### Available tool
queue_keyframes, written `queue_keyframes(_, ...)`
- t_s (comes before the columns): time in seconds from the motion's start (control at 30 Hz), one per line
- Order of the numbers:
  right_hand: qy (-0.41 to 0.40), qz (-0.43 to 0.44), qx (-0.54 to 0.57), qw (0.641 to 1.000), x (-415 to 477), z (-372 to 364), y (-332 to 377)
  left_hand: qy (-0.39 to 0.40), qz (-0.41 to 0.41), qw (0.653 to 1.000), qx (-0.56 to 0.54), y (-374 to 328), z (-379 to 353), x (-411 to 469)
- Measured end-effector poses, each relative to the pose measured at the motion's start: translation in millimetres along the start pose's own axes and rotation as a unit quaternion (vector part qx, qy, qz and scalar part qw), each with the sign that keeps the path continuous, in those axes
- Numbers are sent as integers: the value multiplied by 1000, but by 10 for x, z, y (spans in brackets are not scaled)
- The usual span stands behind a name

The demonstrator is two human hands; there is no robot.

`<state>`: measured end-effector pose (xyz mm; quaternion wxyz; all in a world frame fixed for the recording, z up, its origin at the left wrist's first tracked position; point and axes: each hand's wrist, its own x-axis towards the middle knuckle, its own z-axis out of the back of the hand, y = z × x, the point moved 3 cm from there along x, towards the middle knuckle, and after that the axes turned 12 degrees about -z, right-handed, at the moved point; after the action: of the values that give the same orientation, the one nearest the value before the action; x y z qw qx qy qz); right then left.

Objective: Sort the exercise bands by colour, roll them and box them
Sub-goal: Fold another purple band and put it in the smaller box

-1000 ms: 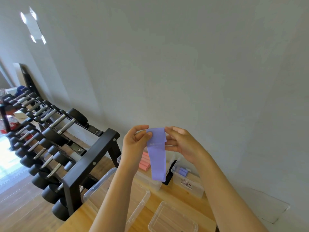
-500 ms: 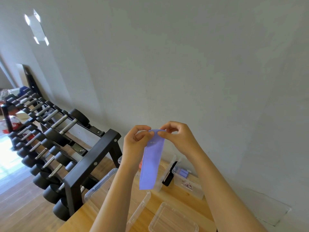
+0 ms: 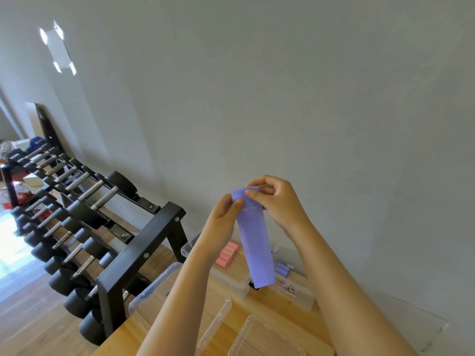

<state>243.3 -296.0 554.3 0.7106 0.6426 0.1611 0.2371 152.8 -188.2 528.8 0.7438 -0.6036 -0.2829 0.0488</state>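
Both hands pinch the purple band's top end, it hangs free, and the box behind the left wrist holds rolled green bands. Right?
Not quite. The head view shows the rolled bands in that clear box are pink, not green. The rest stands: left hand and right hand pinch the purple band at its top end and it hangs free.

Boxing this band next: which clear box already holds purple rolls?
The right-hand box by the wall, with purple rolls showing; the left box holds pink rolls.
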Motion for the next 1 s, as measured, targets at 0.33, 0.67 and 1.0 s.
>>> queue_keyframes(0.33,-18,26,11,999,9,47,144,-22,-15,1000,12,-26,-174,110)
queue_keyframes(0.67,-17,-32,49,998,-36,75,36,-73,-35,997,-5,-129,-108,133)
queue_keyframes(1.0,-12,-26,44,999,-37,49,9,-72,-39,996,-29,-138,-98,134)
